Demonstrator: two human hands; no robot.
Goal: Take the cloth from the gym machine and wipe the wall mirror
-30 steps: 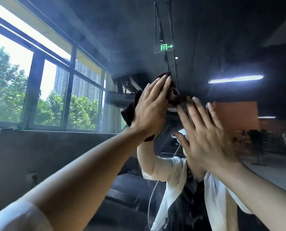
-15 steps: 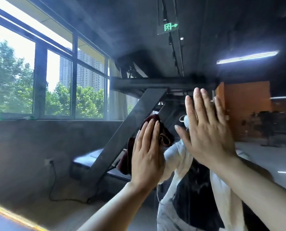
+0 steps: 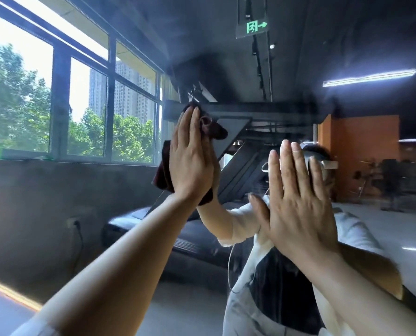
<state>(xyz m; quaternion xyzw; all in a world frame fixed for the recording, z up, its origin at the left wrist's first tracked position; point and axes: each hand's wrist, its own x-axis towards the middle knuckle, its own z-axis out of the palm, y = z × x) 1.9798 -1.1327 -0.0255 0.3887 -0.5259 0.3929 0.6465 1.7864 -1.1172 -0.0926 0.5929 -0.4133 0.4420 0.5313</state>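
mirror (image 3: 287,69): cloth (image 3: 163,170) under flat left hand (image 3: 190,161)

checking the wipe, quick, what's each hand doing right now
Left hand: open, straight fingers pressing the dark red cloth flat against the wall mirror.
Right hand: open, fingers straight, holding nothing, flat at the mirror.

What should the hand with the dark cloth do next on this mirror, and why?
Probably sweep sideways to a new patch. The left hand presses the dark maroon cloth flat against the wall mirror with straight fingers, while the right hand rests bare on the glass. The mirror looks hazy around the cloth, so much of it seems unwiped.
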